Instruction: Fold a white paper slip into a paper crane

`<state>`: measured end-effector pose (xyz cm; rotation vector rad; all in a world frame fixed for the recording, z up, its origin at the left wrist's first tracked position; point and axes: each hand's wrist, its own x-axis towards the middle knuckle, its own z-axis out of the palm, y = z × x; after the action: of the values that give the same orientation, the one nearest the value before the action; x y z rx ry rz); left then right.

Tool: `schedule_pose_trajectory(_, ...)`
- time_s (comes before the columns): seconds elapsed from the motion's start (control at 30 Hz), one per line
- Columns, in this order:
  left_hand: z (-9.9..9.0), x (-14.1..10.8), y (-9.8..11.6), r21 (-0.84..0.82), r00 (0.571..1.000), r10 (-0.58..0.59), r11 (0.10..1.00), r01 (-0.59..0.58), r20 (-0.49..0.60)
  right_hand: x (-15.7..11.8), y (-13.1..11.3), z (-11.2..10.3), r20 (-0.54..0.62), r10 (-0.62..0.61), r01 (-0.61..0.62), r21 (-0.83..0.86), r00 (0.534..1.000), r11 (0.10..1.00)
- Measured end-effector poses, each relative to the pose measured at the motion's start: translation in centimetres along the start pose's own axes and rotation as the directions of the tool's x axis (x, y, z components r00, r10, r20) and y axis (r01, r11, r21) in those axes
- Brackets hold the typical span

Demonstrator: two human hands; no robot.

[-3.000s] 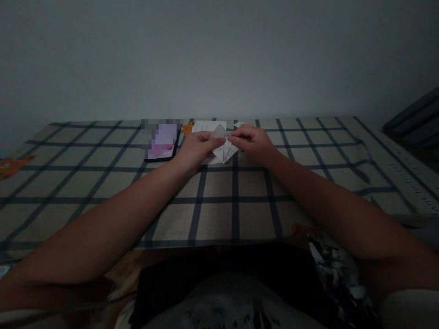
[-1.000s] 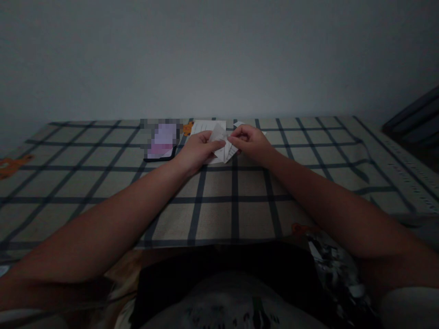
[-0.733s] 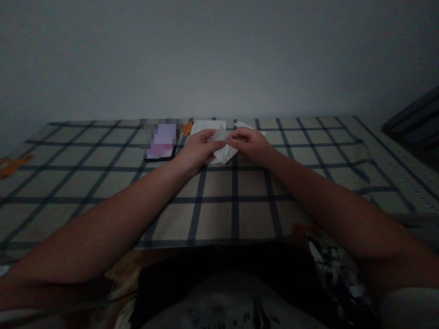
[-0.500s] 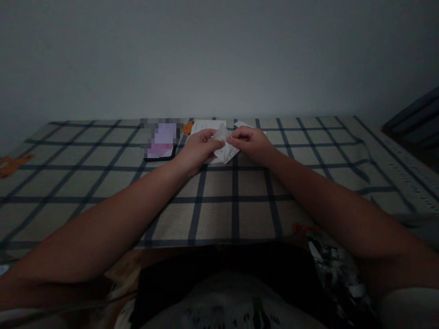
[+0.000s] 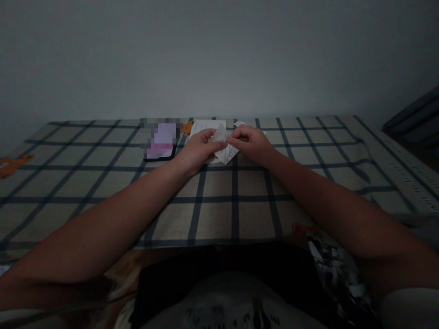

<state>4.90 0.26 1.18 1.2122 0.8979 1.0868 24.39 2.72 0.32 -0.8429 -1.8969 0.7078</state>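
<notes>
Between my two hands is a small folded piece of white paper (image 5: 225, 156), roughly diamond-shaped, with dark printed marks on its lower right. My left hand (image 5: 201, 147) grips its left side, the thumb lying across the front. On the opposite side, my right hand (image 5: 252, 140) pinches the paper's right part between thumb and forefinger. Behind the left hand lies a white sheet (image 5: 209, 124) with faint print, partly covered by the hand and the folded paper. Another bit of white paper (image 5: 240, 123) peeks out behind my right hand.
A phone (image 5: 160, 141) with its screen lit and blurred lies to the left of my hands. The table wears a checked cloth (image 5: 219, 214) with orange figures on it. A pale wall (image 5: 219, 59) rises behind, and a dark striped object (image 5: 416, 114) stands at far right.
The left thumb has slid slightly right across the folded paper, and the paper's printed lower right part shows a bit more. Both hands keep their hold.
</notes>
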Motion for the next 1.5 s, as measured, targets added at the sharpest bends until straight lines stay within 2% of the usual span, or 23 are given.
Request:
schedule_pose_trajectory(0.13,-0.3,0.3,-0.2,-0.006,1.0,0.03,1.0,-0.03,-0.003,0.0,0.1,0.3,0.04,0.071,-0.076,0.143,0.997,0.987)
schedule_pose_trajectory(0.23,-0.4,0.5,-0.3,-0.037,0.998,0.046,0.998,-0.047,-0.032,0.0,0.3,0.4,0.075,0.152,-0.168,0.292,0.985,0.942)
schedule_pose_trajectory(0.3,-0.3,0.5,-0.2,-0.044,0.998,0.039,0.998,-0.041,-0.047,0.0,0.5,0.5,0.09,0.182,-0.201,0.325,0.979,0.924)
schedule_pose_trajectory(0.53,-0.1,0.4,0.0,-0.028,0.997,0.017,0.999,-0.019,-0.07,0.1,1.1,0.5,0.106,0.125,-0.153,0.327,0.987,0.933)
schedule_pose_trajectory(0.7,-0.3,0.5,-0.3,0.076,0.997,0.045,0.996,-0.041,-0.059,0.1,0.8,0.4,0.108,0.108,-0.134,0.283,0.988,0.95)
schedule_pose_trajectory(0.9,-0.2,0.3,-0.2,0.063,0.997,0.057,0.997,-0.054,-0.047,0.1,0.3,0.5,0.094,0.16,-0.18,0.279,0.983,0.943)
schedule_pose_trajectory(1.07,-0.2,0.5,0.0,0.04,0.994,0.063,0.997,-0.06,-0.088,0.0,0.3,0.5,0.121,0.217,-0.245,0.327,0.969,0.913)
schedule_pose_trajectory(1.5,-0.6,0.5,-0.5,0.107,0.996,0.06,0.993,-0.053,-0.065,-0.1,0.0,0.5,0.132,0.139,-0.173,0.296,0.981,0.94)
